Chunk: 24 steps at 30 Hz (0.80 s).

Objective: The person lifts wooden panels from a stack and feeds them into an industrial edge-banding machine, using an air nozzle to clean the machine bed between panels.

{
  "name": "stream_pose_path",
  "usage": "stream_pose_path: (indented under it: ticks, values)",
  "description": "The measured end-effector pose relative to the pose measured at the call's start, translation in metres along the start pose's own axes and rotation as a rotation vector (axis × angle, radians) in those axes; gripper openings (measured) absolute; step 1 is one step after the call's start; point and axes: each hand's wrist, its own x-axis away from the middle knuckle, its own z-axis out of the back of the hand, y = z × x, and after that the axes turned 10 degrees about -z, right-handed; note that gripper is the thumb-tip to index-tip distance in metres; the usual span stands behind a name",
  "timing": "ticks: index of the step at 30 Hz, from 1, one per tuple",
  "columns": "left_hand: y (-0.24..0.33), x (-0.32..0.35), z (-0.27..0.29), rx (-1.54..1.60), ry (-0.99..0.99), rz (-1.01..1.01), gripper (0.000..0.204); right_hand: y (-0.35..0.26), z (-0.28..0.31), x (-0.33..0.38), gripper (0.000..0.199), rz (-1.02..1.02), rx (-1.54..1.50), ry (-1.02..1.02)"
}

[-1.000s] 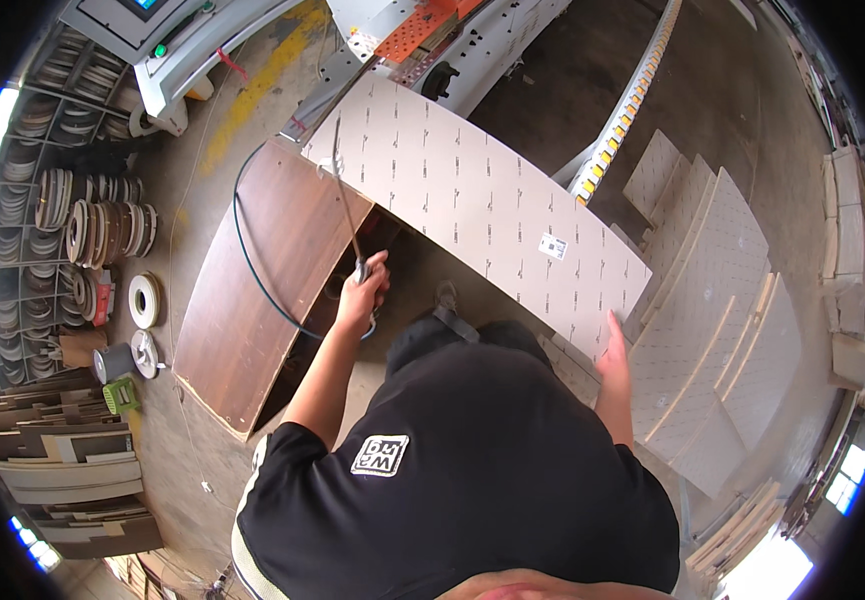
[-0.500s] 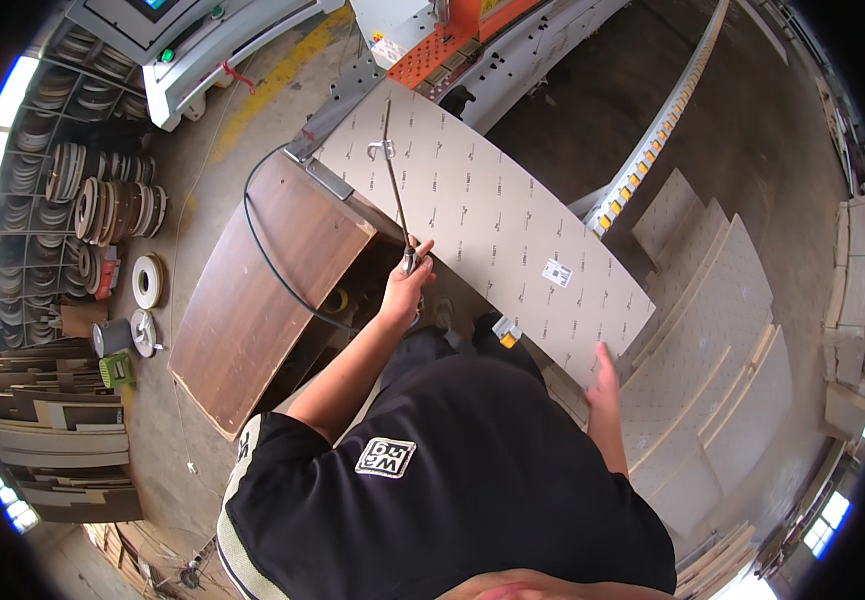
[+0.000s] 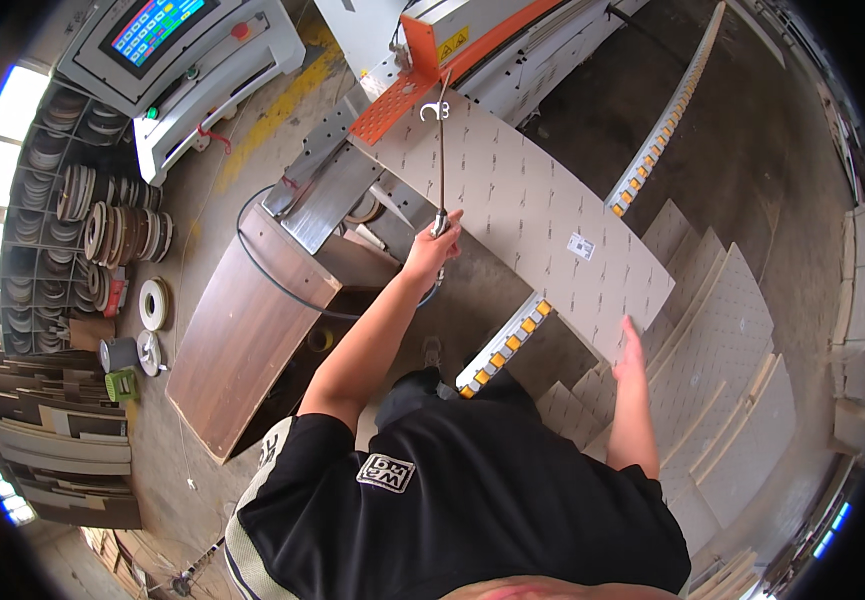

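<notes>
The panel [image 3: 532,215] hides part of the right hand [image 3: 632,345]. The small label [image 3: 580,246] on it is too tiny to make out.

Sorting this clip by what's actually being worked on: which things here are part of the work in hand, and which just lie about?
In hand:
- long beige panel, steadied at its near end by the right hand
- air blow gun with thin nozzle, gripped by the left hand, with its black hose

Lying about:
- brown board
- stacked panels
- edge-band rolls
- control screen
</notes>
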Motion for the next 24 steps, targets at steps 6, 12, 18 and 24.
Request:
stream_pose_path:
  ticks: [6,12,18,24]
  values:
    - [0.032,-0.023,-0.027,-0.196,-0.016,0.058,0.035,-0.032,0.012,-0.037,0.069,0.044,-0.046,-0.046]
    - [0.041,0.059,-0.013,-1.558,-0.382,-0.241,0.054,-0.05,0.023,-0.038,0.056,0.327,-0.153,0.304]
    - [0.036,0.149,-0.004,-1.708,-0.865,-0.172,0.051,0.028,0.056,0.008,0.062,0.464,-0.566,0.234]
    - [-0.011,0.179,-0.009,-1.735,-1.132,-0.107,0.048,0.199,0.071,0.069,0.071,0.28,-0.644,0.428]
